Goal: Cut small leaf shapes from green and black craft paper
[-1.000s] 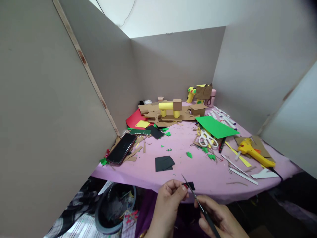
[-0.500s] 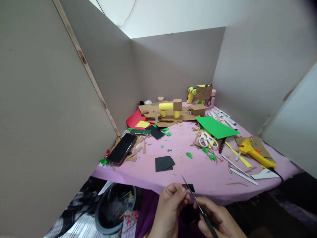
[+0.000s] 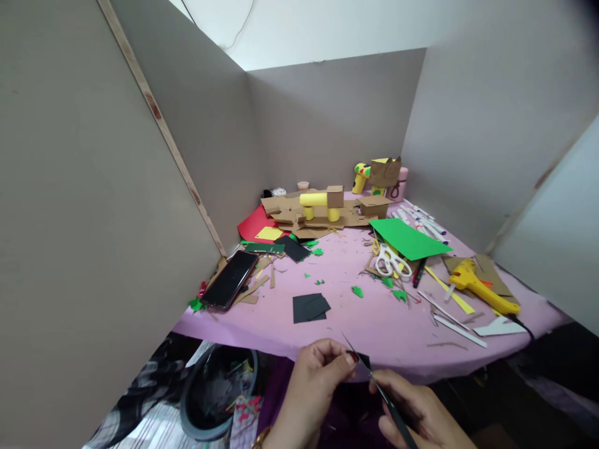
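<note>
Near the table's front edge, my left hand [image 3: 322, 380] pinches a small piece of black paper [image 3: 364, 359] between thumb and fingers. My right hand [image 3: 414, 402] is closed on black-handled scissors [image 3: 390, 405], whose blades point up and left across the paper piece. How far the blades are parted is too fine to tell. Just beyond the hands, black paper pieces [image 3: 309, 308] lie overlapped on the pink-covered table [image 3: 276, 324]. A yellow tube figure with a cardboard box head [image 3: 335, 197] stands at the back.
A phone [image 3: 230, 279] lies at the left, above a bin [image 3: 187, 399] on the floor. White-handled scissors [image 3: 392, 262], green paper [image 3: 409, 238], a yellow glue gun [image 3: 482, 288] and markers are at the right. Grey panels [image 3: 337, 118] enclose the table.
My left hand has shifted slightly up and right with the black piece. My right hand and the scissors have moved slightly right, the blades still across the piece.
</note>
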A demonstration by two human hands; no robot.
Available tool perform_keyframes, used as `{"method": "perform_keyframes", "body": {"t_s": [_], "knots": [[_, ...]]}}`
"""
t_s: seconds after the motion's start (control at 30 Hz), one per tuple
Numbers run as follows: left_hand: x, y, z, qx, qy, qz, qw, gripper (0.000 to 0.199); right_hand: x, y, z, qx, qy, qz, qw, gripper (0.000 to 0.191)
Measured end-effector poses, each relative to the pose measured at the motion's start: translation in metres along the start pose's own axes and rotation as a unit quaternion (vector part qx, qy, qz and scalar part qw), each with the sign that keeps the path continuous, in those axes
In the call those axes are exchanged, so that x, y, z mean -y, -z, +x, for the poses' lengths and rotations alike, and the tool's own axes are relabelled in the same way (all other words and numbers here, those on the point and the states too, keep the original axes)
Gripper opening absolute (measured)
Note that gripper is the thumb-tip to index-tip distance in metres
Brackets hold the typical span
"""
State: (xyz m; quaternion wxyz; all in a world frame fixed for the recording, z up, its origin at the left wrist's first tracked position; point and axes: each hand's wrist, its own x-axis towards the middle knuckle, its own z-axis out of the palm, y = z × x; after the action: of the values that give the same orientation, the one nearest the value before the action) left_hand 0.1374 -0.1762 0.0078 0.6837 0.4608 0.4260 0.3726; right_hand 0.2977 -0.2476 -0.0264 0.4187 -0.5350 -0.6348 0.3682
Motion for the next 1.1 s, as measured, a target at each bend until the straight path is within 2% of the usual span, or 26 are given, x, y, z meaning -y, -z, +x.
{"method": "perform_keyframes", "body": {"t_s": [0.33,0.53,0.7,0.87,1.1], "knots": [[-0.004,0.0,0.014,0.047,-0.028,0.001,0.998,0.008,0.002,0.007,0.007,-0.002,0.001,-0.023,1.0,0.028],[-0.005,-0.001,0.035,0.085,-0.021,0.012,0.996,0.008,-0.007,0.011,0.021,0.05,-0.007,0.01,0.999,0.026],[-0.01,-0.002,0.044,0.096,-0.03,0.029,0.995,0.007,-0.005,0.012,0.025,0.063,-0.028,0.058,0.996,0.027],[-0.009,0.0,0.054,0.111,-0.008,0.03,0.993,0.006,-0.005,0.017,0.029,0.064,-0.028,0.042,0.997,0.031],[0.002,-0.003,0.076,0.114,0.026,-0.01,0.993,0.007,-0.015,0.019,0.038,0.063,-0.027,0.057,0.996,0.026]]}}
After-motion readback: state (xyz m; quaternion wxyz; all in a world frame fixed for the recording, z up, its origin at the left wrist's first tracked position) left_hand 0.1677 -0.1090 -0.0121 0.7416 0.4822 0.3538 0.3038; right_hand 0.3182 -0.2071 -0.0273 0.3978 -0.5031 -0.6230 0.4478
